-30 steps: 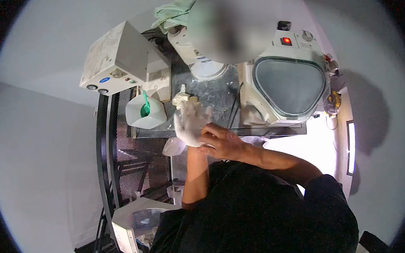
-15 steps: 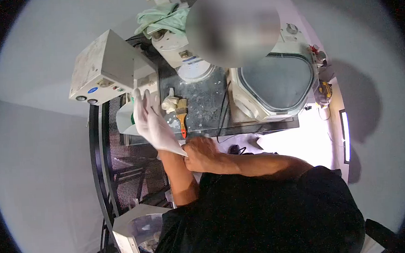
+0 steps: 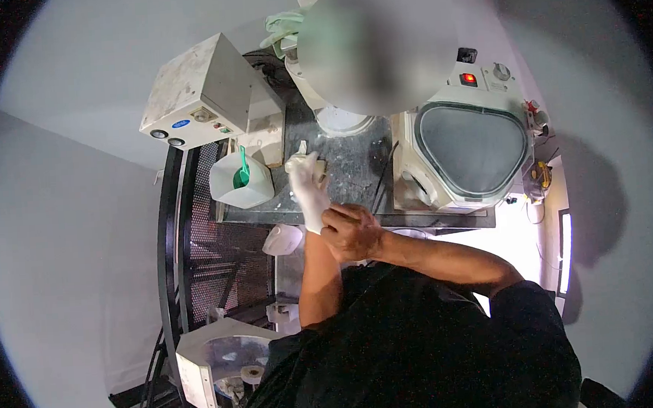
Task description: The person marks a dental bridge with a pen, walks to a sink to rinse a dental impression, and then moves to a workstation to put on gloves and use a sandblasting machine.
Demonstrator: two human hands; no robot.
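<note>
A white glove covers my left hand, which is raised in front of the bench. Its fingers point away from me, look stretched out though somewhat blurred, and hold nothing. My bare right hand pinches the glove's cuff at the left wrist. Just beyond the gloved fingers lies a crumpled pale piece, partly covered by them. The paintbrush on the bench is mostly hidden behind my left hand. To the left, a white plastic tub holds a green scoop.
A white box-shaped unit stands at the back left. On the right is a machine with a rounded window and a lit red switch. Below left, another machine sits beside a black mesh rack. A blurred patch covers the top middle.
Both hands have shifted right, and the left hand has drawn nearer to me. The tub with the green scoop has come into full view. My right hand still grips the cuff.
</note>
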